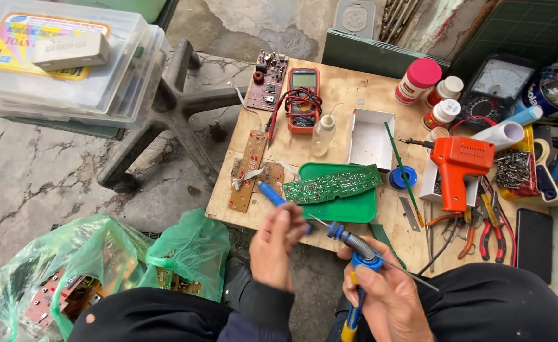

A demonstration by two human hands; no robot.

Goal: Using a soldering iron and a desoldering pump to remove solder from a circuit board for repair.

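Observation:
My left hand [276,244] grips a blue-handled tool [269,193] whose handle points up toward a long green circuit board [333,183]. The board lies across a green tray [348,209] on a small wooden table [342,88]. My right hand [386,294] holds a blue soldering iron [355,250] with a metal spring guard, its thin tip aimed at my left hand's fingers. A thin strand of solder wire [412,275] runs out from my right hand to the right.
On the table stand an orange multimeter [303,100], a small squeeze bottle [322,135], a white box [371,138], an orange soldering gun [459,168], brown circuit boards [248,170], jars [417,81] and pliers [491,237]. Green plastic bags [101,259] of boards sit at lower left.

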